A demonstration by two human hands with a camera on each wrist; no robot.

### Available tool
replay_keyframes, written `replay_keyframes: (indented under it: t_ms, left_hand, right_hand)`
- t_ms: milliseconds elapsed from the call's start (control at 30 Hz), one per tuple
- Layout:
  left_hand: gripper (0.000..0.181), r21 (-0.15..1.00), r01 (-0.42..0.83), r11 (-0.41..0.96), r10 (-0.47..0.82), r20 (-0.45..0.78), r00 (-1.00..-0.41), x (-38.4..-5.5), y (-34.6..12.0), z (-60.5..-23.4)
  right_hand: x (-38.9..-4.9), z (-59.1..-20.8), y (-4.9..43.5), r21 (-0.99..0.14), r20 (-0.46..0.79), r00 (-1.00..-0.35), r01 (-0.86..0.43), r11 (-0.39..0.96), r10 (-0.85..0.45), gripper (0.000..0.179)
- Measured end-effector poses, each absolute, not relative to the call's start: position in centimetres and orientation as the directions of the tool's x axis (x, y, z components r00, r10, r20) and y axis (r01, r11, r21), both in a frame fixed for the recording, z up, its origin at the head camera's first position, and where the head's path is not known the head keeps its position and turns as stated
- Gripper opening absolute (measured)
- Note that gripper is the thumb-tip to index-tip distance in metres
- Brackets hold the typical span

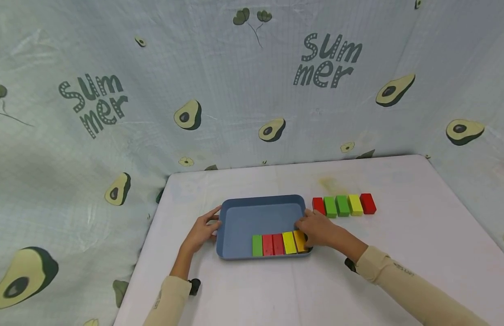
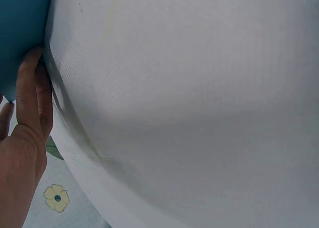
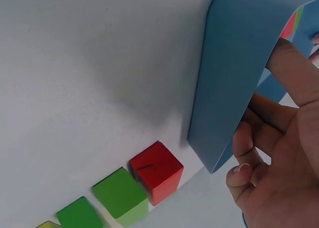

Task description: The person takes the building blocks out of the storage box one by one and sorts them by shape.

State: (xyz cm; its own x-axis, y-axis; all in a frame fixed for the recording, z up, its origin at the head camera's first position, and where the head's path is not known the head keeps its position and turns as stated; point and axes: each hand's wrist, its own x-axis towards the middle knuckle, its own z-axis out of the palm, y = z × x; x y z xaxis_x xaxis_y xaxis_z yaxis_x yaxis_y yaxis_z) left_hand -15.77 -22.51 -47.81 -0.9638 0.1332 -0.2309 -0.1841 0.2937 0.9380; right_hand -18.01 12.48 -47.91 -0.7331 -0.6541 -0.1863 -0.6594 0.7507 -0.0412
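A blue-grey rectangular tray lies on the table. Along its near side, toward the right, a row holds a green block, two red blocks, a yellow block and an orange block. My right hand reaches over the tray's right wall and pinches the orange block at the row's end. Seen from the right wrist, the thumb dips inside the wall, and the block is hidden there. With fairly straight fingers, my left hand rests against the tray's left wall.
Right of the tray stands another row: a red block, two green blocks, a yellow block and a dark red block. A white cloth covers the table. Behind it hangs a printed curtain.
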Motion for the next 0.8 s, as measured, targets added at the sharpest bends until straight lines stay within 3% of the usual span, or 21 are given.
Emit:
replay_keyframes:
  t_ms: [433, 800]
  left_hand:
    - [0.056, 0.939, -0.175, 0.296, 0.096, -0.211, -0.973, -17.0, -23.2, -51.0]
    - [0.057, 0.938, -0.186, 0.293, 0.125, -0.231, -0.965, -16.4, -22.7, -48.9]
  right_hand:
    - [-17.5, -47.6, 12.1, 0.043, -0.181, -0.723, -0.683, 0.729, -0.667, 0.053]
    - [-17.3, -47.9, 12.4, 0.023, -0.136, -0.698, -0.712, 0.702, -0.704, 0.055]
